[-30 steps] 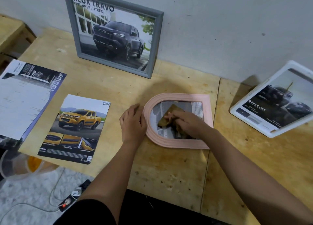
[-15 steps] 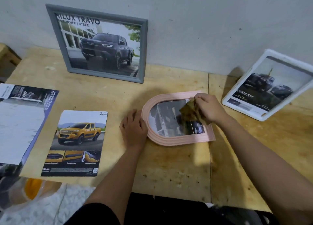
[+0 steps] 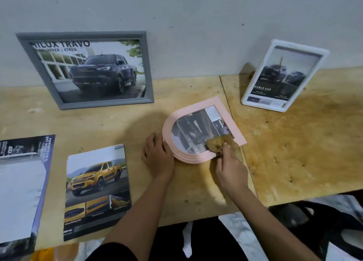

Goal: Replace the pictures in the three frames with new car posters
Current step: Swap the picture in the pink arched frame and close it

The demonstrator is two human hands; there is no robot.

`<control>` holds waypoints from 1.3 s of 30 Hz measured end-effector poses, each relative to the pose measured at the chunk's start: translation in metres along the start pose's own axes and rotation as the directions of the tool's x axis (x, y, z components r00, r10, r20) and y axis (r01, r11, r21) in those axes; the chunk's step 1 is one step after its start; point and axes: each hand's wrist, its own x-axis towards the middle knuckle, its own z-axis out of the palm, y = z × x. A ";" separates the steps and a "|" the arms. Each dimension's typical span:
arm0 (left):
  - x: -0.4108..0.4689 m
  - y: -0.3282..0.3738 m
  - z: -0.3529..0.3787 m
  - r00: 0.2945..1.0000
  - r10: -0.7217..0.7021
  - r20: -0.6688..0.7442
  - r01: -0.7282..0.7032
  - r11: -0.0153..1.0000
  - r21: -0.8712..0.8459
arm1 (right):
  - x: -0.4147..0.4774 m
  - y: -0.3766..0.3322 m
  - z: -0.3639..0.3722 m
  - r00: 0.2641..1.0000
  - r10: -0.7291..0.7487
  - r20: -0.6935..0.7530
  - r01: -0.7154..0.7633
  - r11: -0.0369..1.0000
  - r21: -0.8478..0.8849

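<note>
A pink arched frame (image 3: 223, 111) lies flat on the wooden table, with a grey car picture behind its glass. My left hand (image 3: 157, 156) rests against the frame's rounded left edge, fingers loosely bent. My right hand (image 3: 227, 162) grips a brownish cloth (image 3: 215, 145) and presses it on the glass near the frame's lower right corner. A grey frame (image 3: 88, 101) with a dark pickup poster leans on the wall at the back left. A white frame (image 3: 253, 88) with a dark car poster leans at the back right.
A loose poster of a yellow pickup (image 3: 97, 190) lies on the table left of my arms. Further left lies a brochure (image 3: 21, 186) with a white middle and dark border. A seam between two table boards (image 3: 225, 92) runs just right of the pink frame.
My right hand has drawn the cloth from the frame's upper right down to its lower right corner. The pink frame has turned slightly. The view has tilted and shifted.
</note>
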 end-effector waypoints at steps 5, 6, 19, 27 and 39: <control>0.008 -0.007 -0.005 0.996 0.022 0.085 -0.028 0.997 0.073 | -0.007 -0.034 0.007 0.996 -0.032 -0.082 0.035 0.999 0.036; 0.010 -0.008 -0.006 0.995 0.038 0.094 -0.046 0.995 0.086 | -0.009 -0.040 0.009 0.993 -0.058 -0.103 0.061 0.998 0.028; 0.013 -0.012 -0.012 0.990 0.079 0.121 -0.090 0.992 0.086 | -0.018 -0.071 0.007 0.976 0.116 0.183 -0.203 0.790 0.579; 0.012 -0.013 -0.010 0.990 0.097 0.102 -0.108 0.989 0.105 | 0.011 -0.021 -0.030 0.773 0.597 0.215 -0.271 0.004 0.963; 0.012 -0.014 -0.007 0.991 0.112 0.067 -0.120 0.984 0.135 | -0.011 -0.057 0.006 0.998 -0.025 0.059 -0.005 0.887 0.462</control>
